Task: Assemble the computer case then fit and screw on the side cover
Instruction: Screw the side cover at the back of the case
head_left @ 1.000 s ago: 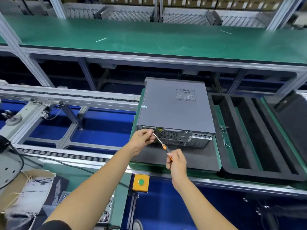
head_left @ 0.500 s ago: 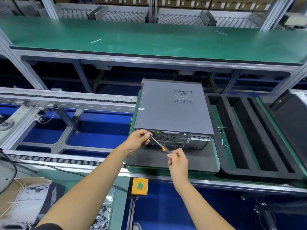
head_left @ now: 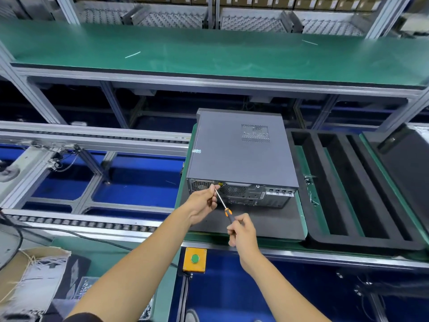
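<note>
The computer case [head_left: 241, 156] lies on the foam-padded surface [head_left: 267, 221], side cover [head_left: 243, 147] fitted. The screwdriver [head_left: 224, 207] is gripped at its handle by the right hand [head_left: 242, 231], its tip steadied (probably with a screw, too small to tell) by the left hand [head_left: 204, 201]. The shaft should be kept square and pressed while turned.

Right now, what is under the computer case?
The computer case lies on a dark foam pad, which sits on a green-edged pallet. The case hides the pad directly beneath it.

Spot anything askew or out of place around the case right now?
Nothing stands out. The computer case lies flat on its black foam pad with the side cover seated flush. The left hand steadies the screwdriver shaft near the rear panel; the right hand holds the handle.
</note>
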